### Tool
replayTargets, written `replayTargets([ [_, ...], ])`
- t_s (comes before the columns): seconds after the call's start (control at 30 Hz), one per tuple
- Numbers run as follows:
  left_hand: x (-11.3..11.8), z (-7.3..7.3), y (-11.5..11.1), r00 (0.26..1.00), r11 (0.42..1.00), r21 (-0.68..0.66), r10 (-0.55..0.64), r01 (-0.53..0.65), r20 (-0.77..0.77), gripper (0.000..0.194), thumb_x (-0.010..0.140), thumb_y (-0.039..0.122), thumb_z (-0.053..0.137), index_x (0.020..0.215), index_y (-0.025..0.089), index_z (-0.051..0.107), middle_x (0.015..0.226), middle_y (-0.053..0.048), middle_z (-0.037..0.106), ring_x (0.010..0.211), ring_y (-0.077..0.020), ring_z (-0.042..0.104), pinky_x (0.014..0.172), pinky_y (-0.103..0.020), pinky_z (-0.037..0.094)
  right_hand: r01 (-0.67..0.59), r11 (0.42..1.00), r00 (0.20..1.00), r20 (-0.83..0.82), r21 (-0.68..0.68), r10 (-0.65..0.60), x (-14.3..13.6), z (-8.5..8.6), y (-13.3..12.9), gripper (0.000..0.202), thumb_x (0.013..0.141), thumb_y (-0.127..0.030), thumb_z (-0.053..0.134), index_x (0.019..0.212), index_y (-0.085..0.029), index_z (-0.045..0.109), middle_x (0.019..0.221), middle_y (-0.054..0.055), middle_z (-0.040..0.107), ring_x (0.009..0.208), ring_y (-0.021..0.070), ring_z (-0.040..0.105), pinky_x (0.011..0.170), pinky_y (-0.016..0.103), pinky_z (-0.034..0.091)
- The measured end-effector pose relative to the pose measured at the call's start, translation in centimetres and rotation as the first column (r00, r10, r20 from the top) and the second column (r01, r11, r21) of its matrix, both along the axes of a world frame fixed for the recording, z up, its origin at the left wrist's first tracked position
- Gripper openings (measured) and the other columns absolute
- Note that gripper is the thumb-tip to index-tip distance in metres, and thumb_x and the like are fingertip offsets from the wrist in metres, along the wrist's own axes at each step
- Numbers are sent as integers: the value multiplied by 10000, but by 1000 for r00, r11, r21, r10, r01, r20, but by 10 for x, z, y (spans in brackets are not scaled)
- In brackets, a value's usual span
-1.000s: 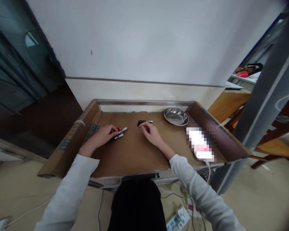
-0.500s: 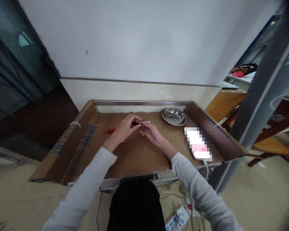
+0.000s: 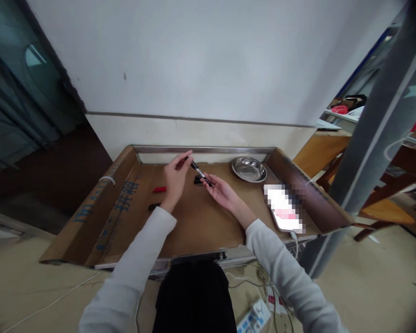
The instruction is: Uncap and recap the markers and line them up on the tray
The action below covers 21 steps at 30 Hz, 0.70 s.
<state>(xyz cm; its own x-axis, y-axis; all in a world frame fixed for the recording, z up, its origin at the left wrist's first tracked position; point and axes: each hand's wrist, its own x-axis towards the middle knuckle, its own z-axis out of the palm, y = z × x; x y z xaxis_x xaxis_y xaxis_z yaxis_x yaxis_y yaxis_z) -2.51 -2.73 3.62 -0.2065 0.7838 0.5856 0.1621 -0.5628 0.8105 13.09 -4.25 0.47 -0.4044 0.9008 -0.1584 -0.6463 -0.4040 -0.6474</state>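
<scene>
A slim pen (image 3: 199,172), black with a clear middle, slants between my two hands above the cardboard. My left hand (image 3: 175,177) pinches its upper end between thumb and fingertips. Around its lower end are the fingers of my right hand (image 3: 223,191), palm turned partly up. Behind the pen a small black object (image 3: 197,179) lies on the cardboard; its kind is unclear. Left of my left hand lie a red object (image 3: 159,189) and a dark object (image 3: 154,206), the latter partly covered by my wrist.
The cardboard-lined tabletop (image 3: 201,226) has raised sides left and right. A round steel dish (image 3: 249,169) stands at the back right. In front of it lies a phone (image 3: 284,208) with a white cable. A grey post (image 3: 364,125) rises at the right, and a power strip (image 3: 254,317) lies on the floor.
My hands have moved apart, the left one up and leftward, so the pen shows between them. The black object on the cardboard and the dark one by my left wrist are now visible.
</scene>
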Motion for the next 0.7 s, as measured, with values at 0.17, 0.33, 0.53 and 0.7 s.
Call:
replayTargets([
  [0.17,-35,-20,9,991,990,-138,3,16,136,327,765,402,603,954,137,634,848,-52,650,736,-126,598,684,-247,485,103,993,990,91,53,-107,4,-3,4,150,767,-85,572,897,-132,632,867,29,680,829,82,646,819,157,529],
  [0.33,-31,-37,-11,817,855,-372,-482,360,-317,170,760,306,624,861,169,613,864,-29,648,777,-146,597,738,-277,460,360,813,824,254,457,-507,13,-8,3,174,719,-184,661,888,-190,621,850,8,680,792,113,646,847,268,521],
  [0.53,-1,-38,-23,528,978,-121,-195,171,-827,38,822,220,547,813,183,548,853,-26,592,879,-194,496,810,-334,380,-100,604,613,528,790,-588,20,-19,-19,196,808,-311,570,980,-232,622,1019,30,646,963,148,613,892,304,470],
  [0.7,-6,-39,-17,422,994,-30,-70,101,-904,101,833,270,538,838,170,529,911,-53,549,895,-209,453,792,-334,364,-362,506,443,622,783,-645,22,-21,-21,249,834,-298,547,1077,-287,601,1047,17,644,982,162,569,923,351,410],
])
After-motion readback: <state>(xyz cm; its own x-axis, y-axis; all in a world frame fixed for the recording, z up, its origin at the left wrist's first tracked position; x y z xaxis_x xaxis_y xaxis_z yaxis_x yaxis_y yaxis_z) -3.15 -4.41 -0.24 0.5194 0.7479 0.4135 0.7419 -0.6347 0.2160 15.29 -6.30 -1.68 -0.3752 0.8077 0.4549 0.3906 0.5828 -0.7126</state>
